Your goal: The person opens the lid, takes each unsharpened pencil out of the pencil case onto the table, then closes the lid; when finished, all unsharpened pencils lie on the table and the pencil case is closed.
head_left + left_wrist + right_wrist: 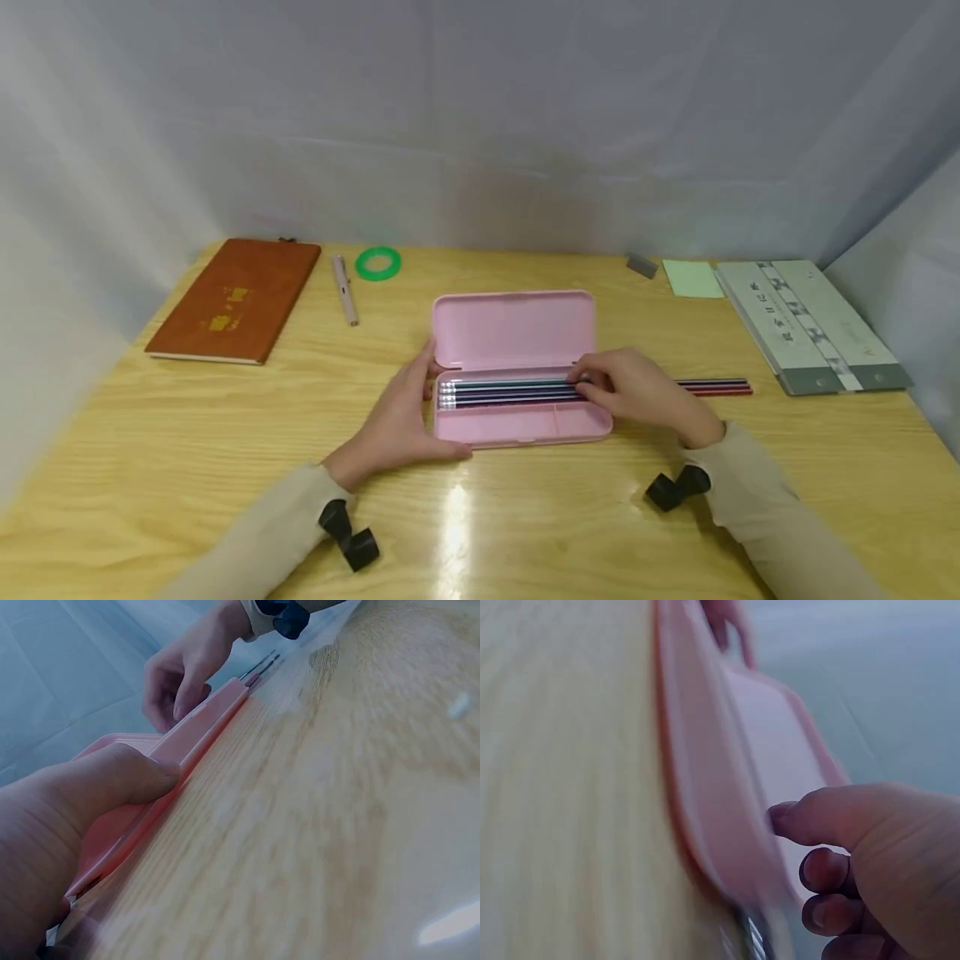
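An open pink pencil case (pixel 525 427) has its lid (pixel 513 331) raised at the back. Several dark, shiny pencils (pixel 498 393) lie side by side in its rear compartment. My left hand (pixel 401 412) grips the case's left end, the thumb along the front edge, as the left wrist view also shows. Over the pencils' right ends is my right hand (pixel 630 387), its fingers bent down into the case. I cannot tell whether they pinch a pencil. More pencils (pixel 712 386), dark and red, lie on the table right of the case, partly hidden behind the right hand.
On the wooden table (pixel 555 517), a brown notebook (pixel 236 300), a pale pen (pixel 344 290) and a green ring (pixel 378 263) are at back left. A grey eraser-like block (pixel 642 266), pale green notes (pixel 692 279) and a grey-green notebook (pixel 813 325) are at back right.
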`<act>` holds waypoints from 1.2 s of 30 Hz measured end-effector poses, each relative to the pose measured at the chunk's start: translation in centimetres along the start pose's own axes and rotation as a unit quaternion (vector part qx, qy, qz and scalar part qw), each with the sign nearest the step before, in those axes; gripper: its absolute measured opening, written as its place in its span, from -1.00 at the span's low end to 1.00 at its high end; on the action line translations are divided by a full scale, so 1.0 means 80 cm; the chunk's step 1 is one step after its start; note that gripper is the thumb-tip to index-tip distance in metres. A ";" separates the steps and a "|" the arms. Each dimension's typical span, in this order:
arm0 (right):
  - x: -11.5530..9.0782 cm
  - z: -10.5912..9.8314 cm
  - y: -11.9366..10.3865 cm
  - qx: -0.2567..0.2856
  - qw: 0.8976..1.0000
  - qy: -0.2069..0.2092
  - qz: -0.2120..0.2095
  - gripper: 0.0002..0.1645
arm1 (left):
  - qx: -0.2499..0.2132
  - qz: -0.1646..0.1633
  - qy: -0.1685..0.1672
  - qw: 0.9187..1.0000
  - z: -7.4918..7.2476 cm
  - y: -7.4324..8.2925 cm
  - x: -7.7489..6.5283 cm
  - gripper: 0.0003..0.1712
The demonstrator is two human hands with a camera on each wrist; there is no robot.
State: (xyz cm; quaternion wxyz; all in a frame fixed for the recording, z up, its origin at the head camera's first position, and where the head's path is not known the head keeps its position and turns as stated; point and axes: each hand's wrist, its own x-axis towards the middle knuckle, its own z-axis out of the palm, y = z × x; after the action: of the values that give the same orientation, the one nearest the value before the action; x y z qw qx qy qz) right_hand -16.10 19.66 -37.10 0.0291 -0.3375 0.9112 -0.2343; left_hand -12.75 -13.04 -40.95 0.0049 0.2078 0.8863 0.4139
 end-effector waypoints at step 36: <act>-0.152 -0.039 0.061 -0.021 0.994 0.083 0.070 -0.76 | -0.001 0.003 -0.007 1.000 -0.001 0.002 0.001 0.69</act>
State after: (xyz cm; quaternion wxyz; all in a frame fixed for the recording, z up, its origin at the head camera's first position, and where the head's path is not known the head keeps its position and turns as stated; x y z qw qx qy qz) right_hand -10.36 31.80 -37.80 -0.0371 -0.2531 0.9366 -0.2394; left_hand -12.74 -12.95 -40.76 0.0101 0.2135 0.8852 0.4132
